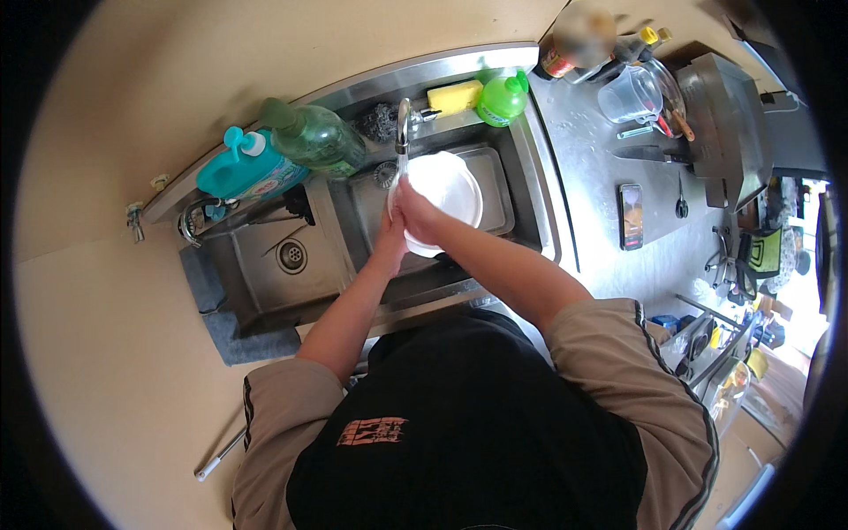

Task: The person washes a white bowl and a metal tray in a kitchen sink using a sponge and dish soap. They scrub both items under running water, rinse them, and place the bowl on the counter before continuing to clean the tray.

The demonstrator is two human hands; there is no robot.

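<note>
Water runs from the faucet onto my hands over the right basin of a stainless steel double sink. My left hand and my right hand are close together at the left side of a round white bowl or basin. The overlap and glare hide the fingers, so I cannot tell which hand grips the rim. Beneath the white vessel, a rectangular metal tray lies in the basin.
Behind the sink stand a teal jug, a large green bottle, a yellow sponge and a green pump bottle. On the right counter lie a knife, scissors and a phone. A cloth hangs over the left edge.
</note>
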